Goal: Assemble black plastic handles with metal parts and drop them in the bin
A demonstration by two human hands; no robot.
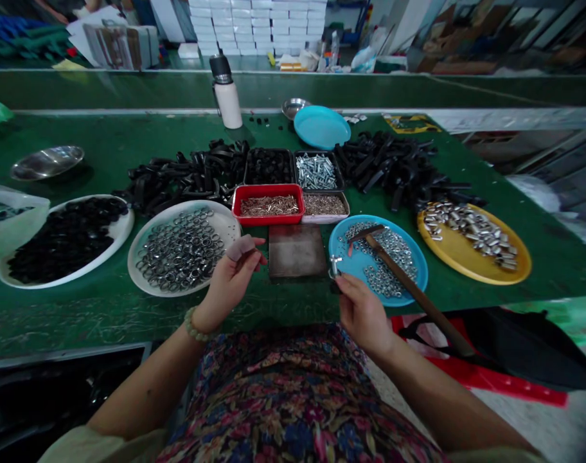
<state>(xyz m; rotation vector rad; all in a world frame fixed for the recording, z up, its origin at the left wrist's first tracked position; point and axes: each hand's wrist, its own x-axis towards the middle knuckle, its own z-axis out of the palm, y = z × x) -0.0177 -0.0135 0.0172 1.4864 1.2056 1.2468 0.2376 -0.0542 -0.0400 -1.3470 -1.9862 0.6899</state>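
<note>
My left hand (232, 283) hovers between the white plate of metal rings (184, 247) and a flat metal block (297, 251). Its thumb and fingers are drawn together, one finger wrapped in pale tape; anything pinched there is too small to make out. My right hand (363, 308) grips a small silver metal fitting with a black part (335, 265), at the left rim of the blue tray (421, 283). On that tray lie small metal nuts (384, 283) and a hammer (399, 270), its wooden handle reaching past the table edge.
Behind the block stand a red bin of small pins (268, 206) and a box of silver screws (316, 171). Black parts are heaped on both sides (187, 173). A yellow tray (522, 270) holds silver cylinders. A white bottle (229, 103) stands at the back.
</note>
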